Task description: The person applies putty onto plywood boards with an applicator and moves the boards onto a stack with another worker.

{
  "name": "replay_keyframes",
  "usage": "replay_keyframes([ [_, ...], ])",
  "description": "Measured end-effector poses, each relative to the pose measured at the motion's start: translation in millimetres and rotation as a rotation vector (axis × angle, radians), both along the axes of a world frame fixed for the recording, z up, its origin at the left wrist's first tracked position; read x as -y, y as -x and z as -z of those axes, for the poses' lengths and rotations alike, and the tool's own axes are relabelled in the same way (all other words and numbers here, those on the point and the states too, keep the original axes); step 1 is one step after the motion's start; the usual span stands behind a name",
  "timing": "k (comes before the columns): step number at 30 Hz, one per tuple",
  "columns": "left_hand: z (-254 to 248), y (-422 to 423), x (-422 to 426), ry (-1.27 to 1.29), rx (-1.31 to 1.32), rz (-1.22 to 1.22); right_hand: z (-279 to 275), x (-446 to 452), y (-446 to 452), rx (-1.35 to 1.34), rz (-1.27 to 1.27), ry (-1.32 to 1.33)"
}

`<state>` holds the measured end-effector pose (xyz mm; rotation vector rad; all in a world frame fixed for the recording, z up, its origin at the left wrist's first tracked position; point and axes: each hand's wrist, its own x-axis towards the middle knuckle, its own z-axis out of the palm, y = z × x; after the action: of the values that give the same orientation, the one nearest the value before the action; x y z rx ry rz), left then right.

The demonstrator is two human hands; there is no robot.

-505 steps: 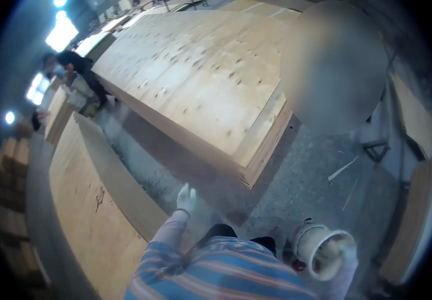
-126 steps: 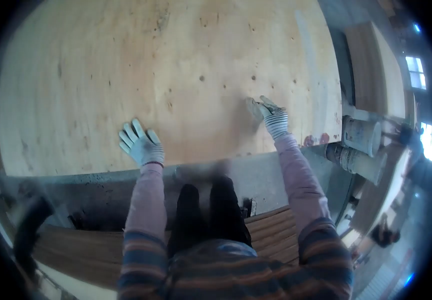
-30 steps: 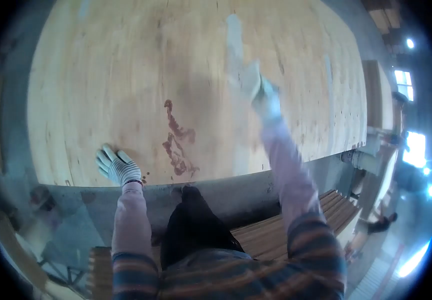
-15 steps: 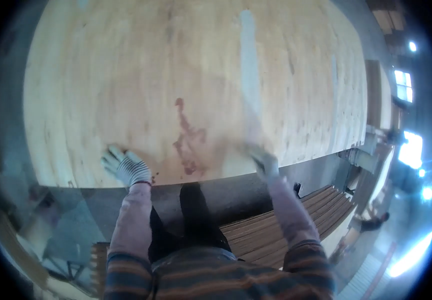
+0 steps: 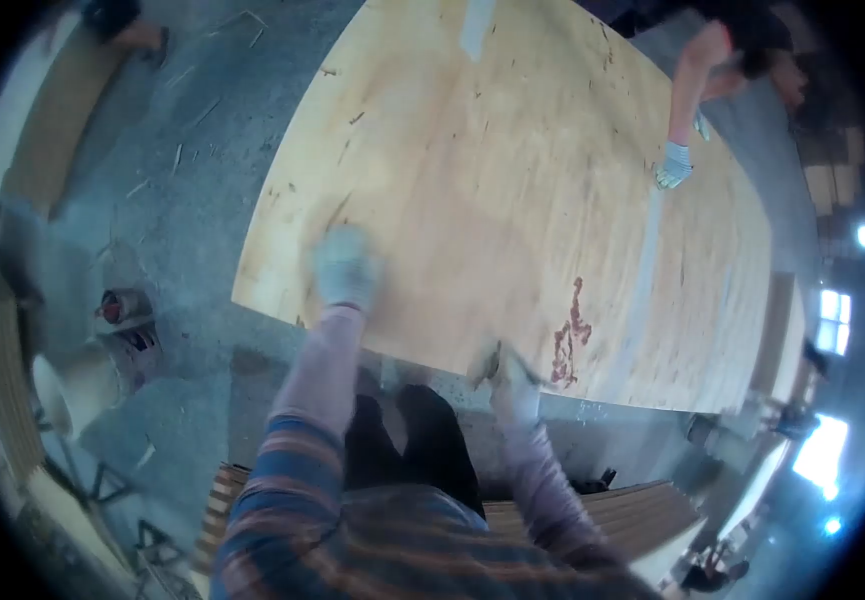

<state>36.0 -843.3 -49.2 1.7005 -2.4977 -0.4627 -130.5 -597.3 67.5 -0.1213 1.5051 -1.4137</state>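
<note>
A large pale plywood sheet (image 5: 433, 200) spreads out in front of me, with reddish-brown stains (image 5: 571, 335) and a pale filler-like strip (image 5: 645, 270) on its face. Blurred by motion, my left hand (image 5: 346, 265) in a light glove looks laid flat over the sheet, with nothing seen in it. At the near edge, my gloved right hand (image 5: 516, 390) is closed around a small dark, thin tool (image 5: 496, 360); blur hides its exact kind.
Across the sheet a co-worker's gloved hand (image 5: 674, 166) rests near the strip. Stacked boards (image 5: 603, 520) lie by my right side. On the floor at left are a pale bucket-like container (image 5: 78, 385) and a smaller can (image 5: 125, 307). Another person's arm (image 5: 138, 38) shows top left.
My view has swung left, so the stains and strip now sit farther right. My left hand has moved farther in over the sheet; my right is at its near edge. A co-worker has come into view.
</note>
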Motion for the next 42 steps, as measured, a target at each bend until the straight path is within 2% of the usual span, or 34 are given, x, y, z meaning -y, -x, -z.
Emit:
replay_keyframes([
  [2, 42.8, -69.5, 59.1, 0.385, 0.070, -0.245, -7.5, 74.9, 14.3, -0.011, 0.000, 0.205],
  [4, 64.4, -112.8, 92.8, 0.363, 0.025, -0.489, 0.4, 161.2, 37.8, -0.061, 0.015, 0.430],
  [6, 68.4, -118.5, 99.5, 0.063, -0.007, -0.594, 14.9, 252.0, 80.5, -0.117, -0.139, 0.641],
  [8, 62.6, -113.5, 105.3, 0.034, 0.025, -0.603, 12.3, 339.8, 103.6, -0.057, 0.063, 0.640],
  [10, 57.2, -110.7, 106.9, -0.043, 0.068, -0.602, 59.8, 423.0, 163.1, 0.112, 0.114, 0.659],
  [12, 53.0, -111.4, 107.2, -0.139, 0.105, -0.621, 139.1, 486.9, 247.7, -0.472, 0.011, 0.259],
  [13, 52.5, -111.5, 103.6, -0.079, 0.085, -0.599, 153.1, 507.1, 290.1, -1.122, -0.456, -0.086],
  [14, 53.9, -110.7, 101.4, -0.031, 0.074, -0.578, 169.9, 526.7, 334.7, -1.846, -0.784, -0.379],
  [15, 58.9, -111.5, 103.1, 0.027, 0.065, -0.557, 144.4, 554.8, 331.6, -1.989, -1.032, -0.513],
  [17, 65.1, -116.6, 103.5, 0.018, 0.079, -0.552, 138.0, 576.7, 293.0, -1.391, -0.564, -0.352],
  [19, 63.3, -112.0, 105.0, -0.003, 0.087, -0.562, 157.9, 544.5, 261.2, -0.379, -0.599, -0.077],
  [22, 54.6, -110.0, 104.2, -0.015, 0.086, -0.551, 103.6, 433.0, 143.5, -0.651, -0.815, -0.161],
  [23, 52.9, -110.2, 105.7, -0.043, 0.112, -0.564, 113.6, 389.7, 107.9, -0.484, -0.696, 0.081],
  [24, 51.9, -109.2, 106.0, -0.074, 0.136, -0.574, 125.4, 345.5, 78.5, -0.091, -0.491, 0.075],
  [25, 48.1, -108.9, 104.7, -0.111, 0.161, -0.584, 83.5, 322.2, 22.0, -0.022, -0.309, -0.193],
  [26, 48.3, -109.1, 104.9, -0.124, 0.170, -0.588, 85.5, 280.7, -13.1, -0.079, -0.324, -0.194],
  [27, 48.5, -109.7, 104.8, -0.097, 0.160, -0.593, 114.4, 218.4, -43.7, -0.122, -0.331, 0.052],
  [29, 46.7, -108.7, 102.0, -0.054, 0.140, -0.582, 88.5, 163.6, -107.1, -0.891, -0.713, 0.019],
  [30, 48.1, -106.5, 103.1, -0.051, 0.108, -0.577, 75.2, 136.5, -139.0, -1.282, -0.789, -0.006],
  [32, 45.9, -111.9, 99.1, -0.034, 0.051, -0.579, 92.3, 104.9, -192.1, -1.162, -0.685, -0.150],
  [34, 48.0, -124.6, 95.4, -0.058, 0.045, -0.478, 102.5, 92.5, -250.0, -1.407, -0.321, -0.164],
  [36, 45.0, -141.3, 109.0, -0.106, 0.003, -0.309, 91.9, 107.0, -263.3, -0.850, -0.101, -0.348],
  [39, 68.9, -179.4, 120.4, -0.024, -0.113, -0.110, 44.0, 160.1, -246.5, -0.422, -0.011, -0.351],
  [40, 66.0, -177.4, 125.6, -0.163, -0.078, -0.187, 34.0, 175.9, -234.1, -0.129, 0.290, -0.153],
  [42, 67.6, -180.8, 121.4, -0.235, -0.180, -0.188, 21.0, 220.3, -213.2, 0.015, 0.513, 0.241],
])
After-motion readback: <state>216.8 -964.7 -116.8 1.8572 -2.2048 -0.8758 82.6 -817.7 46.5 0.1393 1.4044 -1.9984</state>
